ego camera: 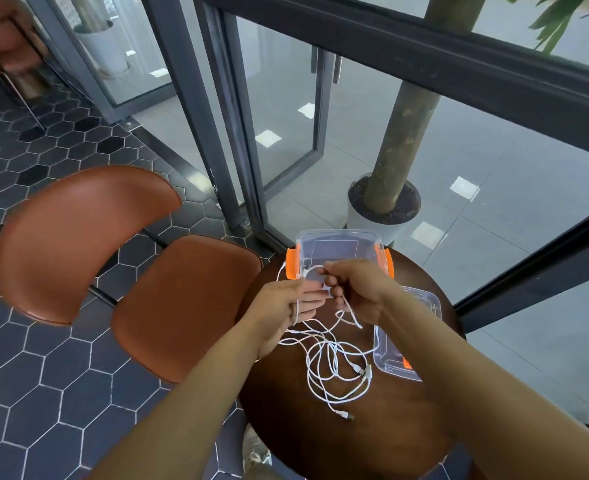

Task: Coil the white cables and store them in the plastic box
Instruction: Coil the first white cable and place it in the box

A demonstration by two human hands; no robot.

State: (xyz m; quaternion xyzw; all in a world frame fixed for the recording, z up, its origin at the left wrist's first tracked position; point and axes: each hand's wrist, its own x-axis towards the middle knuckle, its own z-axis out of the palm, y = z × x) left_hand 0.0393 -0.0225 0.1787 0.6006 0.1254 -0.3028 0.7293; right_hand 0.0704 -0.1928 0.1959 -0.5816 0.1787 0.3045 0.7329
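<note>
Clear glossy plastic box (338,233) (orange clips (291,265)); dark polished wood table (390,431); chair (182,306) seemingly smooth leather.

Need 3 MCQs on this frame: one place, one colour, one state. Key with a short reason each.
1. Where is the lid?
A. on the box
B. on the table, right of the cables
C. under the box

2. What colour are the box's latches?
A. orange
B. blue
C. green

3. What state is the box in?
A. shut
B. tipped on its side
C. open and upright

Key:
1 B: the lid lies flat on the table beside the cables.
2 A: the latches at both ends of the box are orange.
3 C: the box stands on its base with no lid on it.
</note>
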